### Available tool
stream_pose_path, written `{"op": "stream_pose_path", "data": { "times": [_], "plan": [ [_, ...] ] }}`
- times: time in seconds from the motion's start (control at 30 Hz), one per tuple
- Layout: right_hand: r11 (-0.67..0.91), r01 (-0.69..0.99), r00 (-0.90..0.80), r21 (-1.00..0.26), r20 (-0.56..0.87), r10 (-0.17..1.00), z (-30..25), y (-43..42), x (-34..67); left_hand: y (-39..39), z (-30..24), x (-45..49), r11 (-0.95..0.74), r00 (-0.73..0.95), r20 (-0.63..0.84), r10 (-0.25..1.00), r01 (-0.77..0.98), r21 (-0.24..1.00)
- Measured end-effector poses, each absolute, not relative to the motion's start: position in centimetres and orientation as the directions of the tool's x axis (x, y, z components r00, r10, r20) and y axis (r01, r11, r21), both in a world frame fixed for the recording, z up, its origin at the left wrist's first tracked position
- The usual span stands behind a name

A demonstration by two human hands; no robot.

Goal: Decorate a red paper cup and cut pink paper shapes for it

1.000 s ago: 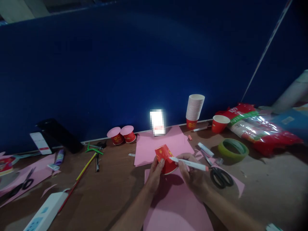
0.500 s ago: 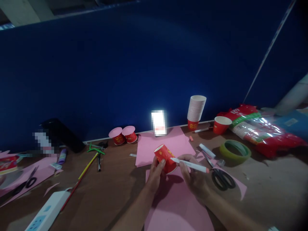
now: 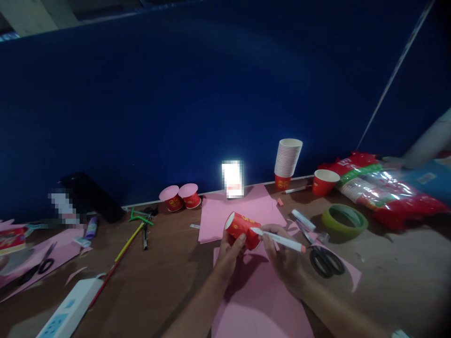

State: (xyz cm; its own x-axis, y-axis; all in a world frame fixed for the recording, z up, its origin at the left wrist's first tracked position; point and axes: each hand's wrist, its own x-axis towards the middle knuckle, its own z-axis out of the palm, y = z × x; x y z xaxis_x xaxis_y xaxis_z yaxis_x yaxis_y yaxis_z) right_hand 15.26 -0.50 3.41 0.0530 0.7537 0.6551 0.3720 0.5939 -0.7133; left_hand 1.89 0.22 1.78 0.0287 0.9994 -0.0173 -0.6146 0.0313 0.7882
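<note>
My left hand [image 3: 229, 253] grips a red paper cup [image 3: 242, 228], tipped on its side with its base toward the left. In my right hand [image 3: 282, 256] is a white marker [image 3: 278, 239] with a pink end, its tip touching the cup's side. Both hands hover over a pink paper sheet [image 3: 257, 295] on the brown table.
Behind lie another pink sheet [image 3: 239, 211], two upturned pink-topped cups [image 3: 179, 197], a cup stack [image 3: 287, 162], a single red cup [image 3: 324, 182], green tape roll [image 3: 343, 218], black scissors [image 3: 326, 260], a cup package [image 3: 380, 188]. At left: power strip [image 3: 66, 312], pencils [image 3: 127, 241], scissors [image 3: 35, 268].
My left hand has turned the cup from steeply tilted to lying nearly on its side. The marker stays at the cup's side.
</note>
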Motion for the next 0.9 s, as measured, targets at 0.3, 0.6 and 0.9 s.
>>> {"op": "stream_pose_path", "data": {
  "times": [0.3,0.6,0.9],
  "plan": [
    [0.577,0.384,0.054,-0.721,0.641,0.766,3.16,-0.37,15.26,0.16,1.78,1.91,0.035,0.027,-0.023,0.999,-0.616,0.787],
    [0.554,0.346,0.067,-0.758,0.608,0.791,3.36,-0.46,15.17,0.48,1.29,1.81,0.043,0.054,-0.013,0.998,-0.626,0.778],
    [0.550,0.351,0.058,-0.758,0.604,0.795,3.23,-0.42,15.32,0.21,1.80,1.93,0.042,0.033,-0.028,0.999,-0.598,0.801]
  ]
}}
